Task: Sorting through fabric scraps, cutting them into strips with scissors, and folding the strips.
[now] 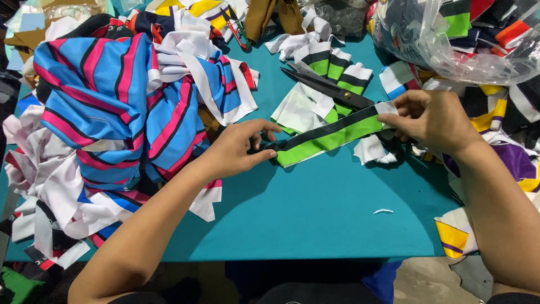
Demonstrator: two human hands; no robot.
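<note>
Left hand (239,147) grip pinches the near-left end of a green, black and white fabric strip (329,134); fingers pressed flat on it. Right hand (433,119) grip pinches the far-right end, thumb on top. Strip runs taut between both grips, low over the teal worktop (315,214). Just beyond the strip: black scissors (329,90), blades slightly parted, lying on matching green-striped pieces (332,65). Left of left grip: blue-pink striped fabric pile (112,107). Beyond right grip: clear plastic bag (450,34) of scraps.
</note>
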